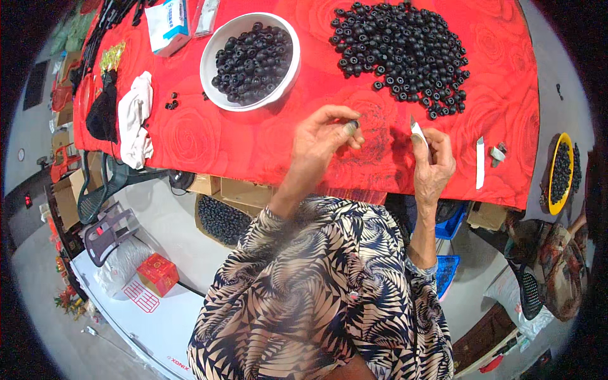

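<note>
My left hand (329, 136) pinches a small round black plastic piece (353, 124) between thumb and fingers, above the red tablecloth (209, 149). To its right, my right hand (434, 155) is closed on a craft knife (418, 132) with a white handle, its short blade pointing up and away from me. The hands are apart, and the blade does not touch the piece. Beyond them lies a large heap of similar black pieces (405, 50). A white bowl (291, 69) with many more of them stands past my left hand. Dark crumbs (373, 136) dot the cloth between my hands.
Another white strip-like blade (480, 163) lies at the right, beside a small grey scrap (498, 153). At the left are a white cloth (135, 120), a black item (103, 111) and a blue-white box (168, 26). A yellow basin (560, 174) of black pieces stands off the table's right side.
</note>
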`<state>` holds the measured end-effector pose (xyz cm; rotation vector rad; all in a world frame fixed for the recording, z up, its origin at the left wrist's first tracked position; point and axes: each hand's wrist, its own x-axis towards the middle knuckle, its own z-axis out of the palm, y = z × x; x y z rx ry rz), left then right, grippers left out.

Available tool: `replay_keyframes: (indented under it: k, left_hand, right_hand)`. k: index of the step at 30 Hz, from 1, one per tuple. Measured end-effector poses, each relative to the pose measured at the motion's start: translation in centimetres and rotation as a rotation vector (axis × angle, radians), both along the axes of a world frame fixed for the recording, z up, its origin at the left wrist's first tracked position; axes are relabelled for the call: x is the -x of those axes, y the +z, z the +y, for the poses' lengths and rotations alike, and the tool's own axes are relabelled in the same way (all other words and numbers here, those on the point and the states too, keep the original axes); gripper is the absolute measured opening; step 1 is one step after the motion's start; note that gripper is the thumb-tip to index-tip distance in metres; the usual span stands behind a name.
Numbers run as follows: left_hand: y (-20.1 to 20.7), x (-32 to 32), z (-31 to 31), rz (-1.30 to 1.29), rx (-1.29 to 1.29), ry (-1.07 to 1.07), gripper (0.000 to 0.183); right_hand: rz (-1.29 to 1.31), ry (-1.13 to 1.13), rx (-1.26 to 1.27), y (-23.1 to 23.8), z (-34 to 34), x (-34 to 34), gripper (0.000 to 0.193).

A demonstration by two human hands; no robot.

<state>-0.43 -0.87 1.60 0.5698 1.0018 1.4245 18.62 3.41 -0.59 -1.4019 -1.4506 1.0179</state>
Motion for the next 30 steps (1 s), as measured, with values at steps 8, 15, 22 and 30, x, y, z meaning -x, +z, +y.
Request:
replay_keyframes:
  k: [8, 15, 22, 30]
  left_hand:
    - [-0.2, -0.6, -0.5, 0.057, -0.058, -0.042, 0.012]
    - [0.6, -0.1, -0.2, 0.088, -0.165, 0.019, 0.011]
    - [-0.2, 0.0, -0.2, -0.121, -0.143, 0.036, 0.016]
    - [-1.7, 0.2, -0.2, -0.425, -0.051, -0.048, 0.024]
  right_hand:
    - [0.076, 0.041, 0.123, 1.0, -0.5, -0.4, 0.014]
    - [0.162, 0.194, 0.21, 4.2, -1.3, 1.5, 0.016]
    - [0.01, 0.32, 0.013, 5.1, -1.9, 3.1, 0.021]
    - [-0.085, 0.356, -0.081, 5.2, -1.9, 3.6, 0.023]
